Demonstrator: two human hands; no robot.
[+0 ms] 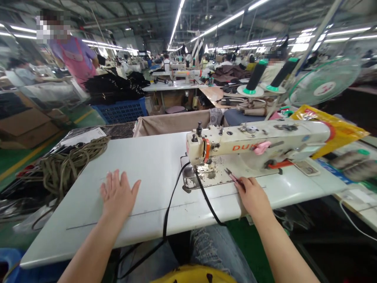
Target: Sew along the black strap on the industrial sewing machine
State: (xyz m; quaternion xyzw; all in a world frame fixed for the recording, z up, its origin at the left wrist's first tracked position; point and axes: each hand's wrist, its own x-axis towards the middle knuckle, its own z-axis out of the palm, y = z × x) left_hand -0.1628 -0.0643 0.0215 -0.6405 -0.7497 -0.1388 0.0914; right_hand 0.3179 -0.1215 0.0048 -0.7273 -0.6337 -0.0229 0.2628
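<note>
My left hand (118,192) lies flat on the white sewing table (141,157), its fingers spread and nothing in them. A pair of thread snips (231,174) is in my right hand (253,194), tips pointing toward the needle area of the sewing machine (259,137). That hand rests by the front edge of the machine's metal bed plate. From under the machine's presser foot a black strap (206,196) runs down over the table edge, and another length of it hangs left of that toward my lap.
Bundled olive cord (67,157) lies at the table's left end. Behind stand a blue crate (120,111) heaped with black pieces and a fabric-lined bin (171,122). Thread cones (256,76), a fan (325,86) and a yellow bag (338,129) are at right. A person in a pink apron (76,63) stands back left.
</note>
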